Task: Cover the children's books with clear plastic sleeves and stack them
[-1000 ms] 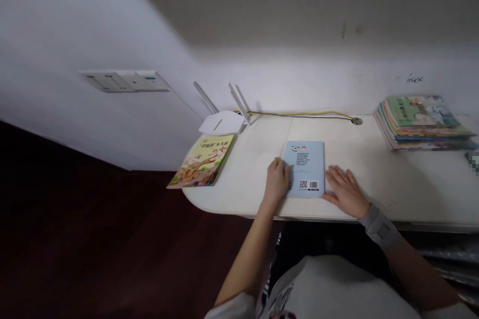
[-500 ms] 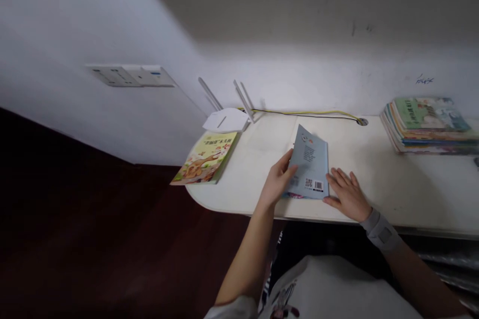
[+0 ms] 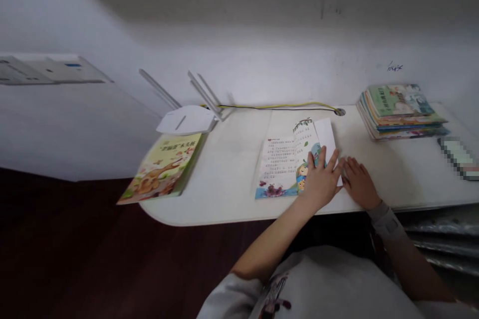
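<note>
An illustrated children's book (image 3: 279,159) lies open on the white desk (image 3: 224,179), with printed text and a picture of a cartoon figure showing. My left hand (image 3: 322,177) rests on its right-hand page, fingers spread. Just beside it, at the book's right edge, my right hand (image 3: 361,182) lies flat with its fingers stretched out and a grey band on the wrist. The two hands' fingertips nearly meet. Part of the right-hand page is hidden under my left hand, and a blank white sheet or cover shows behind it.
A green-and-yellow storybook (image 3: 162,167) overhangs the desk's left edge, in front of a white router (image 3: 187,119). Yellow and black cables (image 3: 280,106) run along the wall. A stack of books (image 3: 402,109) and a pixelated phone-like object (image 3: 458,154) are to the right.
The book was closed-looking with its blue back cover up; now it lies open with inside pages showing. My left hand moved right, across the page. The view has shifted too.
</note>
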The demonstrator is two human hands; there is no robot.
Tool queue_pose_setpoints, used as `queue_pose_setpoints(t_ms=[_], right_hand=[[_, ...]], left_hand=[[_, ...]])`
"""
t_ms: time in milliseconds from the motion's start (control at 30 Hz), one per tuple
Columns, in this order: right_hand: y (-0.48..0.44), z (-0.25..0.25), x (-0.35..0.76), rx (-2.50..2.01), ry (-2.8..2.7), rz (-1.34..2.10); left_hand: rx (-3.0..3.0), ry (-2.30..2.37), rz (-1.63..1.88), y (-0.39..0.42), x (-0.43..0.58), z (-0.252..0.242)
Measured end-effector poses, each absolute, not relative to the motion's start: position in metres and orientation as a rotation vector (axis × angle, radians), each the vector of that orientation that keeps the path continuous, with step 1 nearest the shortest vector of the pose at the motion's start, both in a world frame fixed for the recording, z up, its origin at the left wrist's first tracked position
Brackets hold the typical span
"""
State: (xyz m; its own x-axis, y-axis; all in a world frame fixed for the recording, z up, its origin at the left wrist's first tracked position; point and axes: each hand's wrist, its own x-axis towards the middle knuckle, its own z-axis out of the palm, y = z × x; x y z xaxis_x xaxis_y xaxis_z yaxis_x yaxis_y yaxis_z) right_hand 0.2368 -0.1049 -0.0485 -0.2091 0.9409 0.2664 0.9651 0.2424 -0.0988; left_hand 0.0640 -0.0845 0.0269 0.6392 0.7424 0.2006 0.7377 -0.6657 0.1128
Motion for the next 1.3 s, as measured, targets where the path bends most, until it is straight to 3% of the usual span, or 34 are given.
queue_pose_setpoints(t_ms=[600, 1300], right_hand=[[-0.1, -0.048, 0.24, -1.71, -2.12, 0.045], [-0.099, -0.047, 0.238, -1.716, -2.105, 0.03]], left_hand=[[2.716, 1.387, -0.046, -0.068, 0.06, 0.0], [2.749, 1.388, -0.021, -0.092, 0.078, -0.002]])
